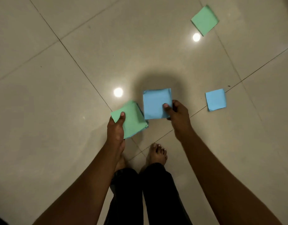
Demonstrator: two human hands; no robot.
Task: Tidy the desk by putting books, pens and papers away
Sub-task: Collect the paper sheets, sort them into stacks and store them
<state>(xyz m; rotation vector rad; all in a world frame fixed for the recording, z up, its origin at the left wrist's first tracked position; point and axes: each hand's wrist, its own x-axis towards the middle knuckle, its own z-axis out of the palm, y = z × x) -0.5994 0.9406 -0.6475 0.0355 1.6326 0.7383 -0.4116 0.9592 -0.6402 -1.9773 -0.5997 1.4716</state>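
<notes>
head view: left hand [115,127] pinches green stack [134,120], right hand [177,114] pinches blue sheet [153,103] by one edge, a thin hold that may slip.

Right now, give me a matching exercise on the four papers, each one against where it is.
Things:
1 green stack
2 bigger blue paper
3 smaller blue paper
4 lone green paper

Places:
A on the floor, top right of view
B in the right hand
C on the floor, mid right of view
D in the left hand

Pairs: 1-D, 2-B, 3-C, 4-A
</notes>
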